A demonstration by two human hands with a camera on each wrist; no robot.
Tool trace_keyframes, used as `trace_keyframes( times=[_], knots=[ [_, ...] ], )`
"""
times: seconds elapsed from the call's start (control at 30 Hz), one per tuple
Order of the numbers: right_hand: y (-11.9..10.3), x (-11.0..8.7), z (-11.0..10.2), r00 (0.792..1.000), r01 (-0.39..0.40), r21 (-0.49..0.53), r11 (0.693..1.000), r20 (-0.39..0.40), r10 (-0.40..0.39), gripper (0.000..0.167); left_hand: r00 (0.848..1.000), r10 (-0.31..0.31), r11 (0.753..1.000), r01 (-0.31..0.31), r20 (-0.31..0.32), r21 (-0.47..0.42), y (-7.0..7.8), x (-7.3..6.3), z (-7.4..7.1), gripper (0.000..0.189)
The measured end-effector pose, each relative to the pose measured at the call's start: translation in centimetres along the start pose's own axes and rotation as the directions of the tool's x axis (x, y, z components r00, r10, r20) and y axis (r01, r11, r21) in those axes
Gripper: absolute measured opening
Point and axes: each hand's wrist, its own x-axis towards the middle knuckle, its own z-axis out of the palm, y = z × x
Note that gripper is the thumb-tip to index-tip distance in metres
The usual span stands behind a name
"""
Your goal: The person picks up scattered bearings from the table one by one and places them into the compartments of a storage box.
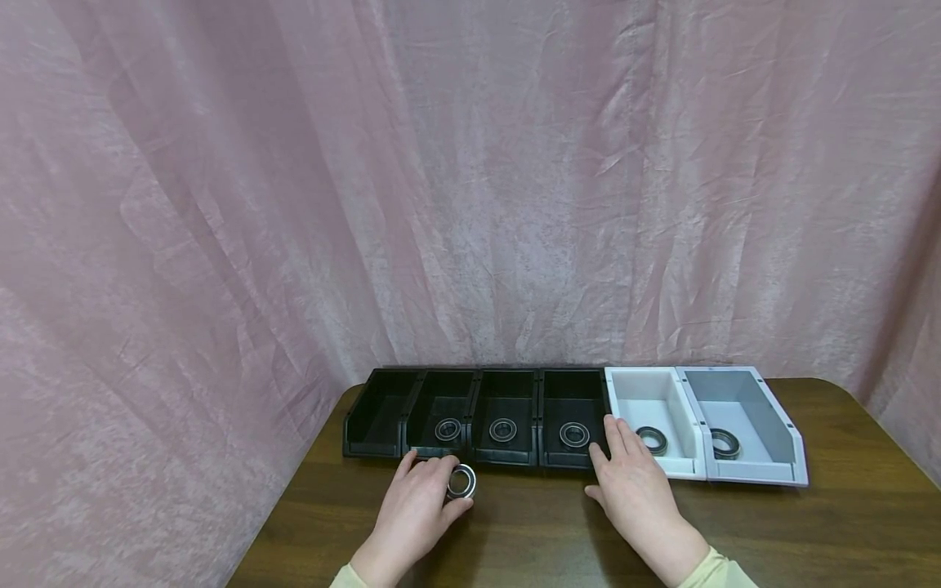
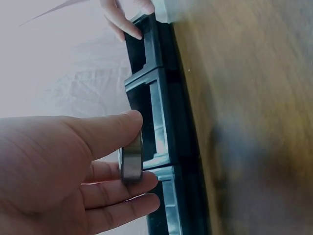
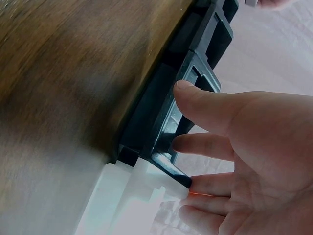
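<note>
My left hand [image 1: 416, 508] pinches a metal ball bearing [image 1: 461, 482] between thumb and fingers, in front of the black bins. In the left wrist view the bearing [image 2: 131, 159] appears edge-on, the thumb on one side and fingers on the other. With its fingers spread, my right hand [image 1: 634, 482] reaches over the border between the rightmost black bin [image 1: 573, 400] and the white bin [image 1: 647, 392], holding nothing. A bearing [image 1: 574, 435] lies in that black bin. Another bearing [image 1: 653, 441] in the white bin is partly hidden by the right hand.
Two middle black bins hold a bearing [image 1: 448, 430] and a bearing [image 1: 503, 430]. The leftmost black bin [image 1: 378, 408] shows no bearing. At the right, a grey bin [image 1: 742, 400] contains a bearing [image 1: 725, 444]. The row stands on a wooden table [image 1: 853, 506] before a pink curtain [image 1: 515, 180].
</note>
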Motion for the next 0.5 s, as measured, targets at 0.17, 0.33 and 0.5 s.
trace_keyframes(
  times=[0.17,0.33,0.5],
  knots=[
    [0.0,0.0,0.0,1.000,0.001,0.007,1.000,0.006,-0.001,0.058,0.997,0.020,0.999,-0.016,-0.081,0.049,-0.6,0.4,-0.3,0.054],
    [0.0,-0.1,0.1,1.000,0.000,0.011,1.000,0.001,0.000,0.058,0.991,0.016,0.997,-0.005,-0.132,0.080,-1.4,0.8,-0.7,0.056],
    [0.1,-0.1,0.2,1.000,0.001,0.012,1.000,-0.009,-0.001,0.058,0.986,0.020,0.994,-0.002,-0.166,0.106,-2.2,1.2,-1.1,0.057]
  ],
)
